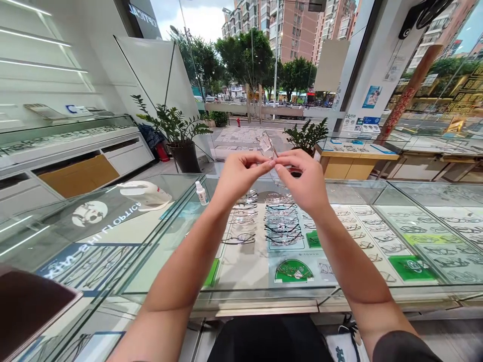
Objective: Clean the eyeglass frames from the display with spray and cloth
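Both hands are raised over a glass display case and meet at a pair of clear-framed eyeglasses (266, 144). My left hand (243, 176) pinches the frame with thumb and fingertips. Close against it, my right hand (304, 181) also has its fingers closed on the frame. The glasses are held on edge, one lens above the fingers and part of the frame below them. Their thin, see-through parts are hard to make out against the window. Under the hands, rows of eyeglasses (283, 226) lie inside the case.
A small white spray bottle (202, 193) stands on the glass left of my arms. Farther left lies a white handled object (145, 194). A dark brown object (33, 301) is at the lower left. Potted plants (184, 151) stand beyond the case.
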The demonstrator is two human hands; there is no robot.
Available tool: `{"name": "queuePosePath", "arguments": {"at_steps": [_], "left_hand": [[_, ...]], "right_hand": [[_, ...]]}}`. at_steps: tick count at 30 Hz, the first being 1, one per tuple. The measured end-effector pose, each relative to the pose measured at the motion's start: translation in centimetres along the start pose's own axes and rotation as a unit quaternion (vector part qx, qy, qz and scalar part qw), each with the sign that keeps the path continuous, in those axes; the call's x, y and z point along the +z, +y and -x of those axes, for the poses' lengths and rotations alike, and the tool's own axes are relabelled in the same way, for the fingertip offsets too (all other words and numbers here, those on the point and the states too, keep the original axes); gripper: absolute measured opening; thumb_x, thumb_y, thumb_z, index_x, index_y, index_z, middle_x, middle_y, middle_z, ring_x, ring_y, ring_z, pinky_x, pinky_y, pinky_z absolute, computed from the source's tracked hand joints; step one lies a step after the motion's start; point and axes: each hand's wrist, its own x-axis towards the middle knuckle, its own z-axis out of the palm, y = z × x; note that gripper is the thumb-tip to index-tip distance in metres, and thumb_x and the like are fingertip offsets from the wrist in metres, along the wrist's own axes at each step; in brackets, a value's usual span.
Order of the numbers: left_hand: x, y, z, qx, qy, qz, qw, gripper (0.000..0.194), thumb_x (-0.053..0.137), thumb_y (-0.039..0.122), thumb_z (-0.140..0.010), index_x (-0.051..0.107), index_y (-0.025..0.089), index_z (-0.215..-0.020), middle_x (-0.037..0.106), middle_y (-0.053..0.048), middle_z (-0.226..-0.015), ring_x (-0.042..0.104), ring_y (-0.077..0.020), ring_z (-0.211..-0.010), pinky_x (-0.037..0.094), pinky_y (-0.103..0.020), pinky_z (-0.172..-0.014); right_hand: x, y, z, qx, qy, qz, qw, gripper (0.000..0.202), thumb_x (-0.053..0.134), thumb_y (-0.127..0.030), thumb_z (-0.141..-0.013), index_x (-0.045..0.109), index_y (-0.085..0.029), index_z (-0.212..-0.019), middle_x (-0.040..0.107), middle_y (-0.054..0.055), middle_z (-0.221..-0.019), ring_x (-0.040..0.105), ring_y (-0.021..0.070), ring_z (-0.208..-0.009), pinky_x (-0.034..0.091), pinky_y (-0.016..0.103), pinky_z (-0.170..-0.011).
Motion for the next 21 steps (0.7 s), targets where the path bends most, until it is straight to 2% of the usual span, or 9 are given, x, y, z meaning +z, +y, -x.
{"name": "queuePosePath", "arguments": {"at_steps": [5,8,9,11,12,14,17,21], "left_hand": [[-1.1,0.9,1.4,-0.027,0.014,-0.062,0.998,0.028,0.078,0.048,-0.079,0.077,0.02,-0.079,0.039,0.005,-0.054,0.029,-0.0103,-0.052,0.017,-0.028,-0.053],[-2.3,1.2,2.2,-0.044,0.013,-0.129,0.991,0.022,0.072,0.042,-0.081,0.074,0.02,-0.08,0.033,0.007,-0.055,0.028,-0.0105,-0.053,0.02,-0.028,-0.055],[-2.9,1.3,2.4,-0.047,0.006,-0.158,0.986,0.02,0.07,0.039,-0.081,0.072,0.02,-0.08,0.032,0.007,-0.056,0.028,-0.0106,-0.054,0.021,-0.028,-0.056],[-4.2,1.2,2.4,-0.04,-0.027,-0.217,0.975,0.015,0.066,0.034,-0.081,0.068,0.019,-0.079,0.036,0.006,-0.058,0.031,-0.011,-0.056,0.025,-0.028,-0.058],[-5.0,1.1,2.4,-0.032,-0.055,-0.246,0.967,0.014,0.065,0.033,-0.08,0.067,0.019,-0.078,0.039,0.006,-0.059,0.033,-0.0113,-0.057,0.026,-0.028,-0.059],[-6.4,0.4,2.4,-0.018,-0.125,-0.303,0.945,0.012,0.063,0.031,-0.079,0.066,0.019,-0.078,0.045,0.004,-0.061,0.037,-0.0121,-0.058,0.027,-0.028,-0.06],[-7.9,-1.3,2.5,-0.013,-0.224,-0.373,0.9,0.014,0.062,0.031,-0.08,0.069,0.019,-0.081,0.053,0.002,-0.063,0.042,-0.0134,-0.059,0.026,-0.029,-0.061],[-8.2,-4.5,3.5,-0.025,-0.305,-0.445,0.842,0.017,0.06,0.032,-0.083,0.074,0.021,-0.085,0.066,-0.002,-0.074,0.052,-0.016,-0.065,0.029,-0.029,-0.061]], "right_hand": [[0.5,-1.5,1.4,0.014,-0.029,-0.042,0.999,0.018,0.064,-0.032,-0.094,0.08,-0.026,-0.101,0.073,0.008,-0.117,0.069,0.0215,-0.104,0.06,0.037,-0.084],[0.2,-0.4,2.7,0.035,-0.025,-0.037,0.998,0.017,0.063,-0.035,-0.093,0.074,-0.024,-0.09,0.073,0.006,-0.105,0.067,0.0197,-0.089,0.055,0.033,-0.075],[0.0,0.6,3.1,0.052,-0.009,-0.024,0.998,0.02,0.062,-0.038,-0.093,0.069,-0.023,-0.081,0.07,0.004,-0.091,0.063,0.0184,-0.079,0.051,0.032,-0.07],[-0.3,3.4,4.1,0.088,0.022,0.007,0.996,0.037,0.062,-0.041,-0.092,0.047,-0.024,-0.063,0.048,-0.003,-0.062,0.043,0.0149,-0.06,0.038,0.031,-0.059],[-0.4,5.0,4.6,0.103,0.029,0.024,0.994,0.045,0.062,-0.04,-0.091,0.035,-0.024,-0.059,0.035,-0.005,-0.057,0.034,0.0138,-0.057,0.032,0.031,-0.058],[-0.5,8.5,5.5,0.14,0.038,0.056,0.988,0.053,0.06,-0.039,-0.09,0.019,-0.025,-0.059,0.02,-0.006,-0.057,0.023,0.013,-0.057,0.024,0.032,-0.057],[-0.6,12.6,6.7,0.174,0.031,0.074,0.982,0.053,0.057,-0.04,-0.09,0.016,-0.025,-0.059,0.016,-0.005,-0.057,0.018,0.0128,-0.058,0.021,0.033,-0.057],[-0.7,15.4,7.6,0.183,0.024,0.092,0.978,0.053,0.057,-0.044,-0.09,0.019,-0.025,-0.058,0.016,-0.005,-0.057,0.018,0.0124,-0.058,0.021,0.032,-0.058]]}}
